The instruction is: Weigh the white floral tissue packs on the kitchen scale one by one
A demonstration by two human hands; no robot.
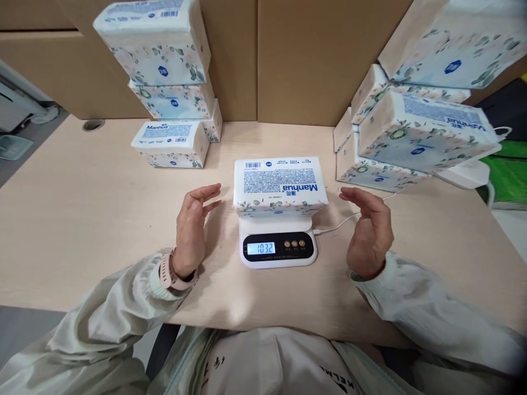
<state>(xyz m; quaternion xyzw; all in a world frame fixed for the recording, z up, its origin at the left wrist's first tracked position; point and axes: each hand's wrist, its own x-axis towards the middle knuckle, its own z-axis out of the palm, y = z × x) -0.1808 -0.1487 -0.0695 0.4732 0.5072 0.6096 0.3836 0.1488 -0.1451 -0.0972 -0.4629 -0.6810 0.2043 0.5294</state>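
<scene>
A white tissue pack (280, 184) with blue "Manhua" print lies on a small white digital scale (278, 248) at the middle of the wooden table (82, 219). The scale's lit display reads 1032. My left hand (192, 230) hovers just left of the pack, fingers apart, holding nothing. My right hand (368, 230) hovers just right of it, also with fingers apart and nothing in it. Neither hand touches the pack.
A stack of tissue packs (164, 82) stands at the back left and a leaning pile of packs (415, 120) at the back right. A white cable (341, 224) runs from the scale to the right. Cardboard panels (304, 55) line the back.
</scene>
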